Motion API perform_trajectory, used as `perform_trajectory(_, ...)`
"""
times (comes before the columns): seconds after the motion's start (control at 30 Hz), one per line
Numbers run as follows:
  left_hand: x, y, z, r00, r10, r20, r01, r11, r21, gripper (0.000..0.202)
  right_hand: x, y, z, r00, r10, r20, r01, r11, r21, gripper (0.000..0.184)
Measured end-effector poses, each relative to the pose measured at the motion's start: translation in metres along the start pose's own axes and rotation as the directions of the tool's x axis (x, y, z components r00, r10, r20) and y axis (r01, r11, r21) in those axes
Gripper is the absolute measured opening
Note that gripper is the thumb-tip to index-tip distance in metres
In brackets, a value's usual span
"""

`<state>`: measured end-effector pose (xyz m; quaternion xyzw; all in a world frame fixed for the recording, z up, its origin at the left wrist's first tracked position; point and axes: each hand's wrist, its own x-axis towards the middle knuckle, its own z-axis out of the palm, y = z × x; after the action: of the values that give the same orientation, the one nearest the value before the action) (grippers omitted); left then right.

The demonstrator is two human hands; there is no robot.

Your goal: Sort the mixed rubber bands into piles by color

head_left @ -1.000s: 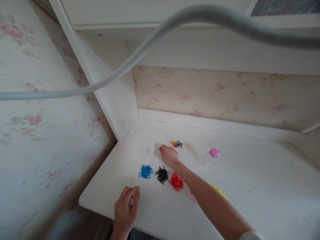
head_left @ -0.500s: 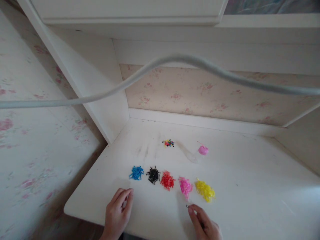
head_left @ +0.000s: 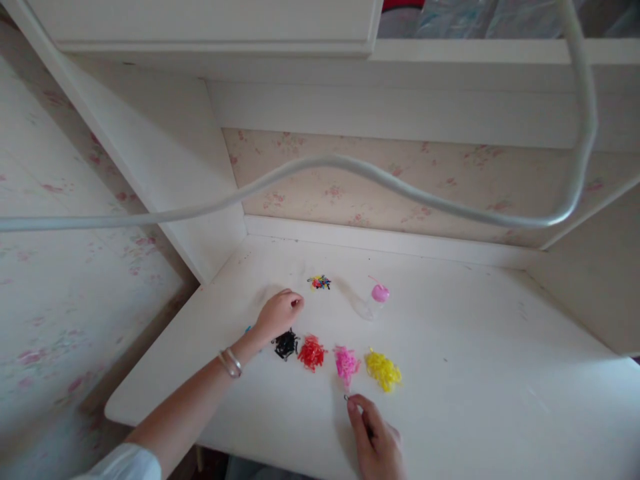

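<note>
My left hand [head_left: 281, 311] reaches over the table, just left of a small mixed-colour pile of rubber bands [head_left: 320, 283]. Its fingers are curled together, and whatever may be in them is hidden. Beneath that forearm the blue bands [head_left: 248, 329] are mostly covered. Near the front edge, my right hand [head_left: 374, 430] pinches a small dark rubber band [head_left: 346, 398] between thumb and forefinger. In a row lie the black bands [head_left: 286, 344], the red bands [head_left: 312, 353], the pink bands [head_left: 346, 365] and the yellow bands [head_left: 383, 369]; the pink pile is closest to the right fingertips.
A clear bottle with a pink cap [head_left: 380, 293] lies behind the row on the white table [head_left: 475, 400]. A white cable [head_left: 330, 162] crosses the view in front of the shelf. A side panel [head_left: 165, 153] bounds the table at the left.
My left hand has moved forward from the table's front to beside the mixed pile, its arm now covering most of the blue bands. My right hand still pinches the dark band. The view has shifted right.
</note>
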<state>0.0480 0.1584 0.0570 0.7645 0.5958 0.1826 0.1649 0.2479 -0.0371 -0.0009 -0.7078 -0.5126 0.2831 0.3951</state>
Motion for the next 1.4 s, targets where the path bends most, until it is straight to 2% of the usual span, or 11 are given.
perform_trajectory(0.1, 0.046, -0.005, 0.018, 0.998, -0.065, -0.003, 0.066, 0.997, 0.046, 0.025, 0.001, -0.003, -0.001, 1.0, -0.007, -0.008, 0.007, 1.0, 0.002, 0.063)
perform_trajectory(0.2, 0.071, -0.008, 0.032, 0.994, -0.106, -0.003, 0.106, 0.991, 0.077, 0.026, 0.002, -0.002, -0.001, 1.0, -0.031, 0.005, 0.031, 0.999, 0.019, 0.061)
perform_trajectory(0.33, 0.081, -0.008, 0.043, 0.992, -0.121, -0.028, 0.123, 0.987, 0.098, 0.025, 0.001, 0.006, 0.001, 0.999, -0.038, 0.003, 0.038, 0.998, 0.04, 0.059)
perform_trajectory(0.47, 0.075, -0.015, 0.036, 0.986, -0.132, -0.098, 0.142, 0.985, 0.101, 0.028, 0.001, 0.016, 0.006, 1.0, -0.028, -0.015, 0.028, 0.998, 0.063, 0.058)
perform_trajectory(0.63, 0.048, -0.034, 0.008, 0.968, -0.135, -0.212, 0.154, 0.985, 0.077, 0.027, -0.001, 0.019, 0.008, 1.0, -0.014, -0.019, 0.015, 0.996, 0.086, 0.056)
perform_trajectory(0.73, 0.019, -0.04, -0.006, 0.959, -0.111, -0.262, 0.128, 0.991, 0.049, 0.027, -0.002, 0.014, 0.007, 1.0, -0.007, -0.027, 0.01, 0.993, 0.114, 0.056)
perform_trajectory(0.83, -0.016, -0.036, -0.011, 0.955, -0.071, -0.287, 0.08, 0.997, 0.019, 0.027, -0.002, 0.011, 0.006, 1.0, 0.01, -0.022, -0.007, 0.992, 0.123, 0.058)
perform_trajectory(1.0, -0.074, -0.022, 0.001, 0.938, -0.029, -0.345, 0.0, 0.996, -0.086, 0.031, 0.003, 0.015, 0.0, 0.997, 0.051, 0.054, -0.056, 0.994, 0.095, 0.058)
perform_trajectory(1.1, -0.097, -0.018, 0.015, 0.928, -0.016, -0.371, -0.025, 0.994, -0.106, 0.029, 0.006, 0.018, -0.004, 0.992, 0.044, 0.12, -0.054, 0.996, 0.077, 0.055)
perform_trajectory(1.23, -0.107, -0.02, 0.03, 0.942, -0.02, -0.335, -0.003, 0.998, -0.069, 0.026, 0.007, 0.02, -0.004, 0.993, 0.038, 0.112, -0.048, 0.996, 0.081, 0.052)
perform_trajectory(1.4, -0.111, -0.02, 0.027, 0.948, -0.039, -0.316, -0.015, 0.986, -0.166, 0.027, 0.006, 0.016, -0.003, 0.996, 0.027, 0.09, -0.036, 0.995, 0.094, 0.048)
